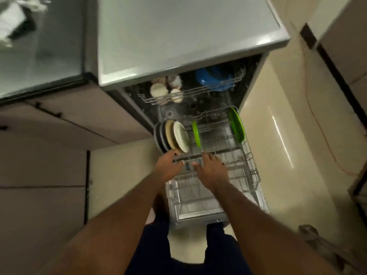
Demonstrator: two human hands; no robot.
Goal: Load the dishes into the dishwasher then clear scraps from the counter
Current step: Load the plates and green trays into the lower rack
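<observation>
Over lower rack [247, 162], left hand [168, 168] and right hand [212, 172] spread, empty; plates [179, 136] just beyond left.

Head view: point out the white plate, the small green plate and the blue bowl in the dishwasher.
white plate [181, 135], head view, on its concave face.
small green plate [196, 133], head view, on its edge-on rim.
blue bowl [213, 76], head view, on its rounded wall.

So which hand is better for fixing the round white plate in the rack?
Probably the left hand: its fingertips nearly touch the round white plate. The right hand rests midway along the grey wire rack, farther away.
</observation>
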